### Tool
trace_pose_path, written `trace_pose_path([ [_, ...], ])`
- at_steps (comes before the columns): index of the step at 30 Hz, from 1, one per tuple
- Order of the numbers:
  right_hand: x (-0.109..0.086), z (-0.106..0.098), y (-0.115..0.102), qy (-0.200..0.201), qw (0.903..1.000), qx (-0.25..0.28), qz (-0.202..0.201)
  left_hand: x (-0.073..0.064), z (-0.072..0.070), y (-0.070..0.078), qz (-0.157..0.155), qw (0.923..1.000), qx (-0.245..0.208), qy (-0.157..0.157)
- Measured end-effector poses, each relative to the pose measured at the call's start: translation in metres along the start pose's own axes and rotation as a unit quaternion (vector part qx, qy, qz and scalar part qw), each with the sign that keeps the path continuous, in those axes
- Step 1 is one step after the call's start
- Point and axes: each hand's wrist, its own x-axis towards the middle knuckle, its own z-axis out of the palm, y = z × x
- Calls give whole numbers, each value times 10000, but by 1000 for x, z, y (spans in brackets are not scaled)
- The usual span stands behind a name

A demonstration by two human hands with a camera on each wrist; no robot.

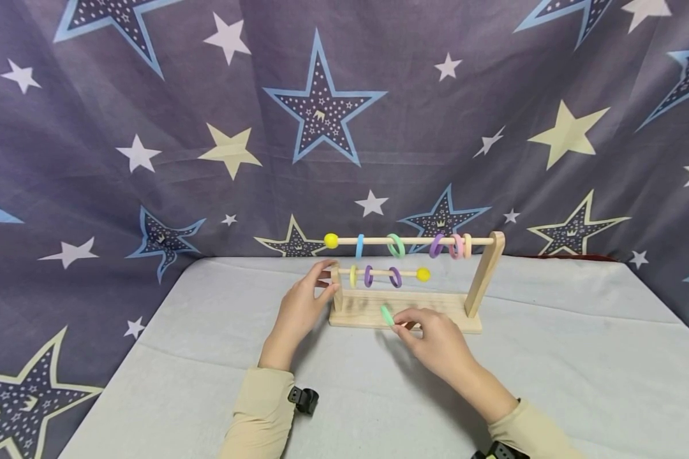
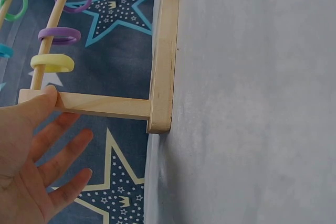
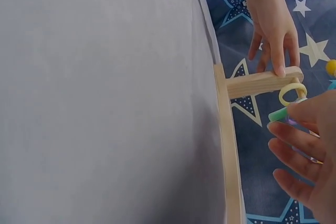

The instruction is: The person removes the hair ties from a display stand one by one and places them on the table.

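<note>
A wooden ring stand point(image 1: 407, 299) has a short left post point(image 2: 105, 105), a tall right post point(image 1: 484, 274) and two level rods. My left hand point(image 1: 303, 305) holds the short post near its top, thumb on the near side, the other fingers spread. Between thumb and index finger, my right hand point(image 1: 436, 338) pinches a light green ring point(image 1: 386, 315) in front of the base, below the lower rod. That rod carries a yellow ring point(image 1: 353, 276) and two purple rings point(image 1: 395, 276), ending in a yellow knob point(image 1: 423, 274).
The upper rod point(image 1: 373, 241) bears blue point(image 1: 359, 246), green point(image 1: 402, 245), purple point(image 1: 435, 246), pink point(image 1: 456, 247) and peach point(image 1: 467, 246) rings, with a yellow ball point(image 1: 331, 240) on its left end. Pale cloth point(image 1: 207, 331) covers the table; a star-patterned curtain point(image 1: 178, 115) hangs behind.
</note>
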Motion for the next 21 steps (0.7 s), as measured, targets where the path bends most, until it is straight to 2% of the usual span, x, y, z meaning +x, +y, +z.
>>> trace_pose_path([
  [12, 4, 10, -14, -499, 9987, -127, 17, -1, 0, 1, 4, 10000, -14, 0],
  [21, 9, 18, -21, -701, 9973, -200, -77, -1, -1, 1, 35, 10000, 34, 12],
])
